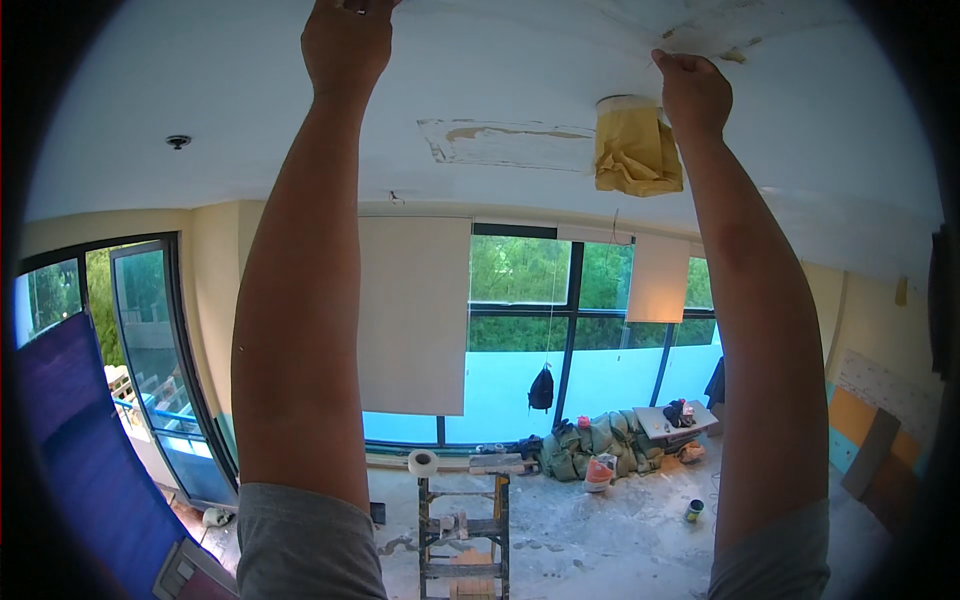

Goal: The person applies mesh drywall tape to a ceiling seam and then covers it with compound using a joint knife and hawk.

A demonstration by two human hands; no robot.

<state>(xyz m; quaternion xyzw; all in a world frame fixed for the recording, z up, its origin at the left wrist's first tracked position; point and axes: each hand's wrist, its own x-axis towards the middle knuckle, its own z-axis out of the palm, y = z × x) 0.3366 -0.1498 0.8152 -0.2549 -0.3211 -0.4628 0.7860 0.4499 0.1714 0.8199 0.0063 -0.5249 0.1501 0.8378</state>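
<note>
Both my arms reach up to the white ceiling [520, 60]. My left hand [347, 45], with a ring on one finger, touches or nears it at the top edge, its fingertips cut off. My right hand [697, 95] has thumb and index finger pinched near a rough, peeled patch [733, 56]; what they hold, if anything, is too small to make out. Just left of my right hand, a crumpled brown paper cover [637, 150] hangs from the ceiling. A long scraped rectangle [500, 140] marks the ceiling farther left.
Below stand a stepladder [463, 527] and a white roll [423, 463]. Green sacks [590, 450] and a board [680, 420] lie by the windows, where a black bag [541, 390] hangs. A purple panel [65, 410] is at left, leaning boards [870, 430] at right.
</note>
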